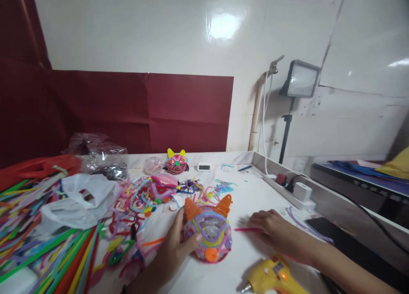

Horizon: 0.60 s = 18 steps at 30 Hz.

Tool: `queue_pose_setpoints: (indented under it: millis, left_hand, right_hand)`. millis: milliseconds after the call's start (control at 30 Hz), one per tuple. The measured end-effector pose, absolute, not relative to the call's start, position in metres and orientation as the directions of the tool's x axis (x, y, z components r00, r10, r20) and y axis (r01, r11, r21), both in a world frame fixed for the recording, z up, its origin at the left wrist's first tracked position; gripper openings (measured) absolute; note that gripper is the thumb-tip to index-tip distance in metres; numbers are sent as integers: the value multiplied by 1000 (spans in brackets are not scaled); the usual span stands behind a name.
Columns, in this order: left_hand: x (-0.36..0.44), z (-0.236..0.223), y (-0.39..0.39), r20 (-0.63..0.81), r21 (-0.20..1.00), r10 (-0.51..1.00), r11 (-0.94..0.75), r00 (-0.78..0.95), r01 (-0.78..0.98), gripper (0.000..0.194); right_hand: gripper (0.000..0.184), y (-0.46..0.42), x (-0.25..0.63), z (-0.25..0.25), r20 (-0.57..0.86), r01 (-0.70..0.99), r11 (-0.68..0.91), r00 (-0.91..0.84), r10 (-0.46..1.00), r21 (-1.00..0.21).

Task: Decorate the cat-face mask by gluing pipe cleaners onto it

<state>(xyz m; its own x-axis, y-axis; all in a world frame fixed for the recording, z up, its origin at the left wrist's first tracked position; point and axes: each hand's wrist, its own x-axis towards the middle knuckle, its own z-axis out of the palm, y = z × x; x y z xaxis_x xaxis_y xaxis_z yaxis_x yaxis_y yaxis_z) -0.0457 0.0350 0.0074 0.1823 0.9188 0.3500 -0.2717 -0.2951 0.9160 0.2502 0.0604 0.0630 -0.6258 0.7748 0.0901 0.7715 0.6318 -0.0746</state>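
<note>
My left hand grips the left side of a pipe-cleaner animal mask with orange ears, lying on the white table. To its right, my right hand rests on the table with its fingers closed on a thin pink pipe-cleaner piece. A yellow hot glue gun lies just below my right wrist.
Long coloured pipe cleaners pile at the left beside a white plastic bag. Cut curled pieces litter the middle. A finished pink mask, a small clock, a power strip and a lamp stand farther back.
</note>
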Motion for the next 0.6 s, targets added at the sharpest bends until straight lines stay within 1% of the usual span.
queue_pose_setpoints:
  millis: [167, 433, 600]
  left_hand:
    - [-46, 9, 35, 325, 930, 931, -283, 166, -235, 84]
    - [-43, 13, 33, 320, 928, 936, -278, 147, -247, 85]
    - [-43, 13, 34, 312, 930, 942, -276, 126, -243, 81]
  right_hand:
    - [36, 59, 249, 63, 66, 780, 623, -620, 782, -61]
    - [27, 59, 244, 60, 72, 783, 620, -616, 785, -60]
    - [34, 57, 241, 64, 113, 793, 600, -590, 800, -105]
